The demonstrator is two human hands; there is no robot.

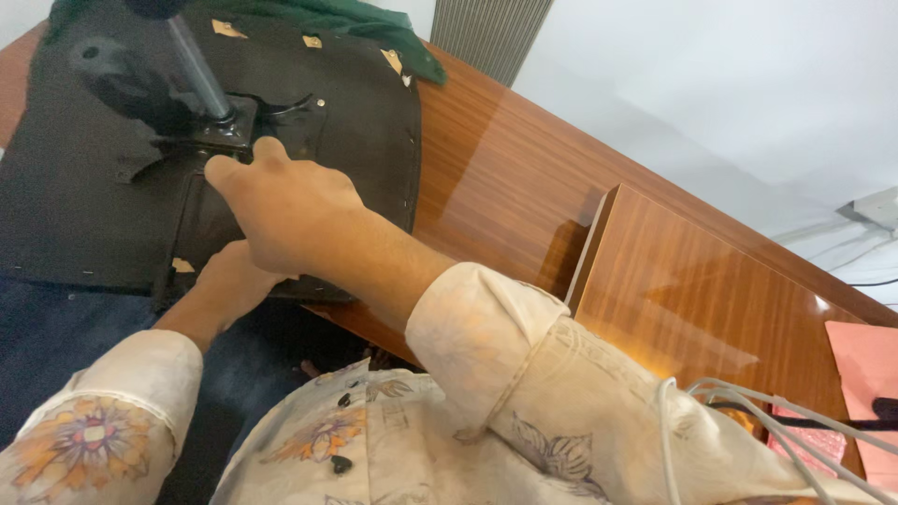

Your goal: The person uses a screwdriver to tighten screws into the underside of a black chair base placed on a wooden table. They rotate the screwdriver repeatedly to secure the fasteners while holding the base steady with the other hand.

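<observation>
An upturned black chair seat (84,196) lies on a brown wooden desk (505,178), its underside facing up. A black metal mount (234,117) with a dark post (196,65) rises from its middle. My right hand (281,210) rests on the seat beside the mount, fingers curled towards the plate; I cannot see whether it holds anything. My left hand (229,281) is under the right forearm, pressed on the seat's near edge, mostly hidden.
Green cloth (374,23) lies at the seat's far edge. A raised wooden panel (692,290) sits to the right. Pink paper (865,374) and white cables (748,411) are at the right. A grey ribbed panel (491,33) stands behind the desk.
</observation>
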